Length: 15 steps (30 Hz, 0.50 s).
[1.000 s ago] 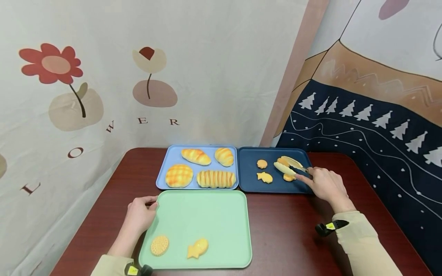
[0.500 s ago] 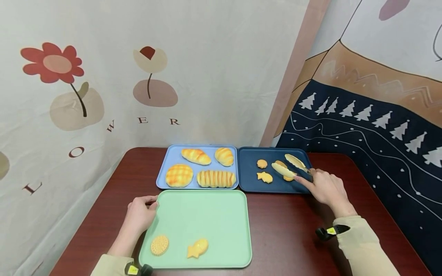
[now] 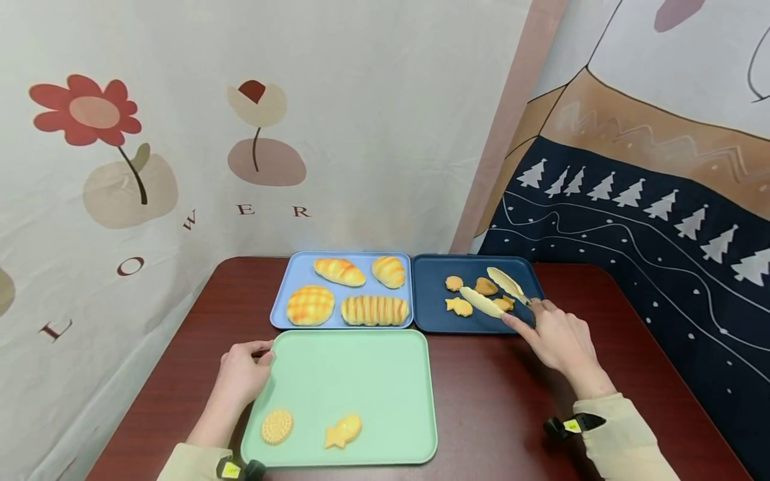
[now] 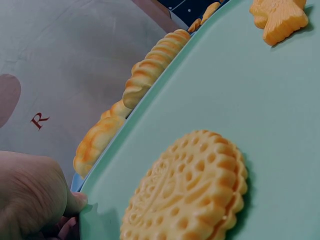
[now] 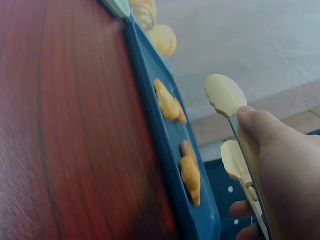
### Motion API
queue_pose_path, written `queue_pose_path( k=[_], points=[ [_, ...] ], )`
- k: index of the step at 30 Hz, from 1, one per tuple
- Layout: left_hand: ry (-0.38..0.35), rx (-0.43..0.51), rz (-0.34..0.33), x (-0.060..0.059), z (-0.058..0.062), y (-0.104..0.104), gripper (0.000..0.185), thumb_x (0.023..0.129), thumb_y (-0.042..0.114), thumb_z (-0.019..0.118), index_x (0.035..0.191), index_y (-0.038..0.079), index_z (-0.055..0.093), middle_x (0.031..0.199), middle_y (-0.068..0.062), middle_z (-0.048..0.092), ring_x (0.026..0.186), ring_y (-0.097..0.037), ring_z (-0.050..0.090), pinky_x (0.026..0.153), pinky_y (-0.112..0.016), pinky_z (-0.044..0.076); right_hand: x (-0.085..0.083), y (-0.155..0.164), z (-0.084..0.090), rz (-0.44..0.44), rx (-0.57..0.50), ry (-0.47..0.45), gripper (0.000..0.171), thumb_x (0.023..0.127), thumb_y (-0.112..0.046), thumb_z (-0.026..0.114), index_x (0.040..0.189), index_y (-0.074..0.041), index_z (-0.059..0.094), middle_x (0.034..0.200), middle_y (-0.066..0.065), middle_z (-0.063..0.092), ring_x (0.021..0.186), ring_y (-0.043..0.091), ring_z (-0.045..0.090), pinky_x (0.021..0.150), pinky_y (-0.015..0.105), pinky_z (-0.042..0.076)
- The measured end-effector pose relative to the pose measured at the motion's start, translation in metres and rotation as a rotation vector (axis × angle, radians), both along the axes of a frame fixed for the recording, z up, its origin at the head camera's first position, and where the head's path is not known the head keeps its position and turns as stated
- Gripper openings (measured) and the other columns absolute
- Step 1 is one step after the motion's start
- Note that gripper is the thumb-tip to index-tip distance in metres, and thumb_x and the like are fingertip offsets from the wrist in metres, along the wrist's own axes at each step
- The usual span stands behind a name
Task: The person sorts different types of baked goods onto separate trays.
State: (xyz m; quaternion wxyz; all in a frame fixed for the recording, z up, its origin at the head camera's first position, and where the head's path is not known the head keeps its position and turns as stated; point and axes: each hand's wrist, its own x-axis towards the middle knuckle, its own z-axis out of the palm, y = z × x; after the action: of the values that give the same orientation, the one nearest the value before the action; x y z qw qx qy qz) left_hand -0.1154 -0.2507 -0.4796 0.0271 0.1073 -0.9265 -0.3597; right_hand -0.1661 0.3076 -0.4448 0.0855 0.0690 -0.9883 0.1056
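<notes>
A dark red-brown wooden table (image 3: 493, 407) stands in a corner between two hanging cloths. On the left hangs a cream cloth (image 3: 361, 120) printed with a red flower (image 3: 90, 112), soft beige shapes and scattered brown letters. On the right hangs a cloth (image 3: 637, 200) with a tan band above navy patterned with white fir trees. The light is even and soft.

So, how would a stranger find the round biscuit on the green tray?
Look at the large mint green tray nearest the person. Near its front left corner, below the left hand, lies the round embossed biscuit. Its only neighbour there is a fish-shaped biscuit.
</notes>
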Motion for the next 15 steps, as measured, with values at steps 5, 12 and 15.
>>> queue_pose_path(
  k=[5,12,15],
  points=[
    [-0.007,0.002,0.002,0.001,0.000,-0.001,0.033,0.104,0.007,0.063,0.132,-0.007,0.070,0.122,-0.028,0.071,0.112,-0.045,0.063,0.079,-0.046,0.056,0.008,-0.011,0.000,0.018,0.007,0.001,0.100,0.099,-0.079,0.045,0.141,0.011,0.059,0.118,0.030,0.067,0.055,0.020,0.051,0.048,0.037,0.047],
    [-0.007,0.005,-0.004,-0.001,0.000,0.000,0.033,0.104,0.007,0.063,0.133,-0.007,0.070,0.123,-0.028,0.071,0.115,-0.045,0.062,0.080,-0.046,0.056,0.020,-0.023,-0.002,0.038,0.011,0.027,0.099,0.098,-0.078,0.050,0.143,0.011,0.057,0.127,0.032,0.064,0.065,0.027,0.062,0.054,0.043,0.054],
    [-0.009,0.011,-0.004,-0.001,0.001,0.000,0.033,0.104,0.007,0.062,0.134,-0.008,0.069,0.124,-0.029,0.070,0.115,-0.045,0.063,0.081,-0.048,0.056,0.025,-0.028,-0.003,0.045,0.006,0.034,0.099,0.098,-0.078,0.051,0.144,0.009,0.057,0.129,0.031,0.064,0.069,0.031,0.065,0.057,0.047,0.056]
  ],
)
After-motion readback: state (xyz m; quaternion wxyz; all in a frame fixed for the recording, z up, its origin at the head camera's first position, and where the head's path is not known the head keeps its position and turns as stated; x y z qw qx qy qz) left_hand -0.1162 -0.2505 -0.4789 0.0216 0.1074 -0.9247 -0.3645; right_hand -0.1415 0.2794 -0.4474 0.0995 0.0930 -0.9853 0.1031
